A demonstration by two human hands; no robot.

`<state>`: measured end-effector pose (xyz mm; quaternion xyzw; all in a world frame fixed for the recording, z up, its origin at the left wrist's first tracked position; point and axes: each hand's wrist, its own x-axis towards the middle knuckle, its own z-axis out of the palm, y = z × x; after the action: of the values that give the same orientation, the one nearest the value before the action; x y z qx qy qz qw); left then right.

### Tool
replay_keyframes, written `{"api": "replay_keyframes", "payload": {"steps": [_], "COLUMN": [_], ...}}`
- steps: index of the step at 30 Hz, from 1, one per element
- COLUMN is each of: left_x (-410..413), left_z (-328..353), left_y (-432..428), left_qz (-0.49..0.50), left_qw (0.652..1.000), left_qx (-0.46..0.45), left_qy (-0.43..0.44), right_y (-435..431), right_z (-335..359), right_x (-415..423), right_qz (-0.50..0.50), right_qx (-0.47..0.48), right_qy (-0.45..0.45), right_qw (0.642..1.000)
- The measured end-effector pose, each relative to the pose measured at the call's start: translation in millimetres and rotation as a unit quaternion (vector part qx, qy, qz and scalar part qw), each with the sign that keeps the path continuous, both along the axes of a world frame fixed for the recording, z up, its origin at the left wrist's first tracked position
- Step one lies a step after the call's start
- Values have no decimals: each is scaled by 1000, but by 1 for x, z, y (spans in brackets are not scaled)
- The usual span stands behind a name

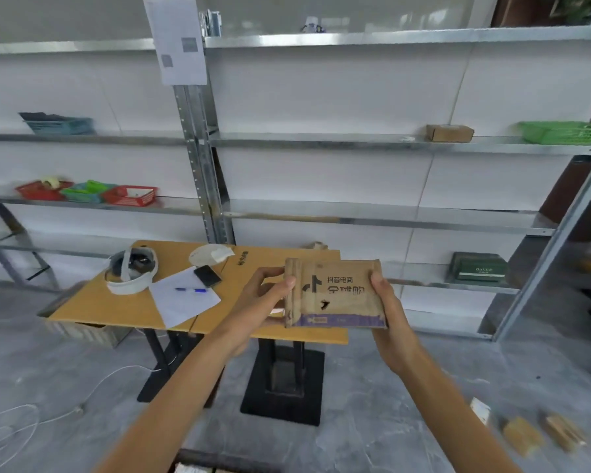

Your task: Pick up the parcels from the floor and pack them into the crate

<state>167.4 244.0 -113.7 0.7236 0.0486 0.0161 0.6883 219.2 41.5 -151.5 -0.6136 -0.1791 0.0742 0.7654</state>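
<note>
I hold a brown cardboard parcel (335,293) with black printed characters and a purple strip along its bottom edge, at chest height in front of the table. My left hand (260,302) grips its left edge with the thumb on the front face. My right hand (388,308) grips its right edge. Three more small brown parcels (522,435) lie on the grey floor at the lower right. A dark rim at the bottom edge (198,459), with pale shapes inside, may be the crate; too little shows to tell.
An orange-topped table (116,305) on black pedestals carries a white headset (132,271), paper, a pen and a phone. Metal shelving (321,141) behind holds coloured baskets (563,132), a cardboard box (449,132) and a green box (476,268). A white cable (65,409) trails on the floor at left.
</note>
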Motion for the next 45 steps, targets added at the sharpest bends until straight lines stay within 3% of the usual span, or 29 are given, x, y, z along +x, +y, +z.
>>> {"api": "replay_keyframes", "payload": {"steps": [16, 27, 31, 38, 45], "left_x": [46, 44, 36, 9, -27], "left_z": [-49, -111, -135, -190, -305], "left_y": [85, 166, 212, 292, 328], "left_qz": [49, -16, -87, -159, -107], "left_qw": [996, 989, 981, 954, 941], "left_qx": [40, -14, -40, 57, 27], "left_qy": [65, 146, 171, 248, 321], "right_y": [91, 143, 173, 249, 309], "right_z": [-57, -106, -126, -180, -272], "right_x": [60, 52, 27, -28, -73], "right_qz": [65, 117, 125, 80, 12], "right_qx": [-51, -115, -108, -59, -99], "right_qy": [57, 114, 156, 242, 376], "right_qw": [995, 980, 974, 965, 921]}}
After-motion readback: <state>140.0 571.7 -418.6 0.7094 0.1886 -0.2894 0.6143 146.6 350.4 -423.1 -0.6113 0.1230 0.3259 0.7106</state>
